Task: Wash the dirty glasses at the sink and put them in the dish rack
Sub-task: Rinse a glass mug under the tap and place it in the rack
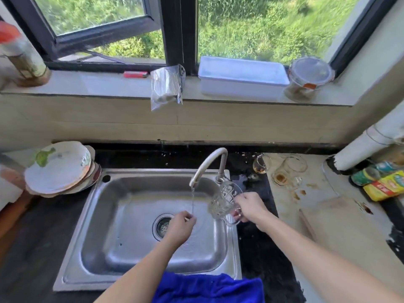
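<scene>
- Two hands work over the sink [105, 226], and I read both clearly on the head feed.
- I have the left hand [181, 226] above the drain [162, 226], with its fingers curled in and the fingertips bunched in the stream [192, 200]. It holds nothing that I can see.
- I have the right hand [251, 206] wrapped round the handle of a clear patterned mug [225, 200].
- I hold the mug tilted over the sink's right side, just beside the stream and not in it.
- The tap [207, 165] arches over the basin from the back right corner, and the water runs thin.
- Two dirty glasses wait on the table right of the sink. One is a small glass [261, 165] with brown dregs, and the other is a bigger glass [289, 169] just beside it with a brown stain at its base. I cannot tell whether the bigger one stands or leans.
- Brown spots mark the table near them, and a board [336, 217] lies nearer to me.
- Left of the sink, stacked plates [59, 167] overhang its corner.
- A blue cloth [207, 287] hangs over the sink's near rim.
- On the sill sit a lighter [135, 74], a bag [167, 86], a white box [242, 77] and a jar [308, 79].
</scene>
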A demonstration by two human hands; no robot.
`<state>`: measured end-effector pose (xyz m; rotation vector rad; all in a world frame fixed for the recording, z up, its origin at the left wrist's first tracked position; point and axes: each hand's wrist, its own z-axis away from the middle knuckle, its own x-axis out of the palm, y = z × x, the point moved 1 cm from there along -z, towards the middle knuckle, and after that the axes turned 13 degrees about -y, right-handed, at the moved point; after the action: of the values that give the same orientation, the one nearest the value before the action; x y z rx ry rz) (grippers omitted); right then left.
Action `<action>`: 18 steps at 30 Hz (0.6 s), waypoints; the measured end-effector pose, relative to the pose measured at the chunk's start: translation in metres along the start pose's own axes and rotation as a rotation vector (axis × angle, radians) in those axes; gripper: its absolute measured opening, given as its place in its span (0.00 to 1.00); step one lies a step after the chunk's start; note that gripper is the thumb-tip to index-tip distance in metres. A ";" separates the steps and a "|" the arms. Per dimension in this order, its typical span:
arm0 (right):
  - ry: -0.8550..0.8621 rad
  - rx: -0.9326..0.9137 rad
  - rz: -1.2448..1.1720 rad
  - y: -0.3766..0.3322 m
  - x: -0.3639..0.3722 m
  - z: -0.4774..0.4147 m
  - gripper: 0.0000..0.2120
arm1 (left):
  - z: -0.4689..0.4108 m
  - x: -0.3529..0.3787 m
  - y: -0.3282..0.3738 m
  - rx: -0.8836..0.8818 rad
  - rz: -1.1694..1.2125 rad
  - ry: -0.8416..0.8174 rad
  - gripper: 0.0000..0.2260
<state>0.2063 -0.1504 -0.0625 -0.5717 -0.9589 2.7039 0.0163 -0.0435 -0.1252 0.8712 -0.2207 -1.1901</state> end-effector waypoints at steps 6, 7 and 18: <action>-0.252 0.098 -0.165 -0.027 0.059 -0.007 0.09 | -0.005 -0.011 -0.004 -0.132 0.645 -0.031 0.13; -0.286 0.107 -0.187 -0.029 0.066 -0.011 0.10 | -0.006 -0.013 -0.005 -0.126 0.721 -0.017 0.12; -0.392 -0.085 0.211 -0.046 0.059 -0.047 0.07 | -0.012 -0.031 -0.011 -0.183 0.916 -0.211 0.14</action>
<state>0.1769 -0.0700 -0.0835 -0.1612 -1.1681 3.0466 0.0035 -0.0118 -0.1324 0.3863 -0.5984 -0.4241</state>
